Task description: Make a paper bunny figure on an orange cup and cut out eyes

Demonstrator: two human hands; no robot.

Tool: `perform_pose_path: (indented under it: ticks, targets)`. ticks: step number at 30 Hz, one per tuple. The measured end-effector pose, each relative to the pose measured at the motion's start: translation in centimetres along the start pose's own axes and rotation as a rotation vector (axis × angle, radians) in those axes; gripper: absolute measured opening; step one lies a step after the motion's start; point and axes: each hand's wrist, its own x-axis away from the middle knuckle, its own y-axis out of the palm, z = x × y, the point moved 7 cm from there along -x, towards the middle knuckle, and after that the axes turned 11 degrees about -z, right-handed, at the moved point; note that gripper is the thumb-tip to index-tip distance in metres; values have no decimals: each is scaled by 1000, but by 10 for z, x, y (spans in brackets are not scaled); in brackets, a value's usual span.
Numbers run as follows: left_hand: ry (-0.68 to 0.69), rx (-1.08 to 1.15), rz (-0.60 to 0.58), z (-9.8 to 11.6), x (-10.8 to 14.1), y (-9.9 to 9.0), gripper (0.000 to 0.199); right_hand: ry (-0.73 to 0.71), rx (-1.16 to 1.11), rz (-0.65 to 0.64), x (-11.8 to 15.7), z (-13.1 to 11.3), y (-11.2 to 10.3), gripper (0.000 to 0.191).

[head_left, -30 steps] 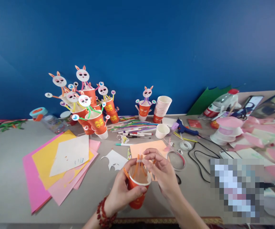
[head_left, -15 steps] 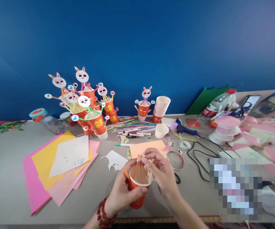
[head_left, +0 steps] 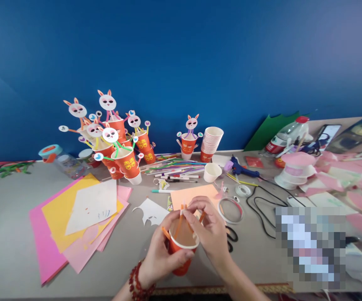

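Note:
My left hand (head_left: 162,246) is wrapped round a red paper cup (head_left: 183,250) with a white rim, held upright near the table's front edge. Orange pipe cleaners (head_left: 178,225) rise from inside the cup and come together above it, with a whitish band, perhaps tape, where they meet. Thumb and fingers of my right hand (head_left: 210,230) are closed at that joint, and partly hide it. Another orange stem pokes out at the cup's left side. Just right of my right hand lie black scissor handles (head_left: 232,235), the blades out of sight.
Several rabbit-faced cups (head_left: 126,161) stand back left, one rabbit cup (head_left: 188,144) mid-back beside stacked cups (head_left: 211,142). Coloured paper (head_left: 49,246) lies left. A blue glue gun (head_left: 243,168), its cable, a tape roll (head_left: 242,191) and pink paper pieces (head_left: 359,202) are right.
My right hand has shifted slightly, its fingers bunching closer round the joined stems. More of the scissor handles shows beside it. My left hand keeps its hold on the cup.

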Motion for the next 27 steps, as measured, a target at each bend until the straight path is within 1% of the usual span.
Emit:
perform_pose_path:
  ticks: [6,10,14,17,19,21,24,27]
  targets:
    - [52,15,-10,-1,1,-2,70,40,-83,-8,0,2,2,8]
    - [77,20,-14,1,2,-2,70,108,-176,-13,2,7,2,20]
    - [87,84,-44,5,1,0,68,138,-256,-72,1,10,5,14]
    - [78,153,-34,7,0,-1,67,146,-249,-115,0,10,5,13]
    - [84,169,-36,8,0,-1,65,153,-225,-121,0,9,4,13]
    - [107,142,-25,10,1,-3,64,125,-160,-59,3,5,-3,11]
    - [140,27,13,9,4,-7,64,-25,22,30,8,-10,-12,6]
    - [178,-119,48,9,7,-9,66,-176,203,-2,12,-26,-10,13]
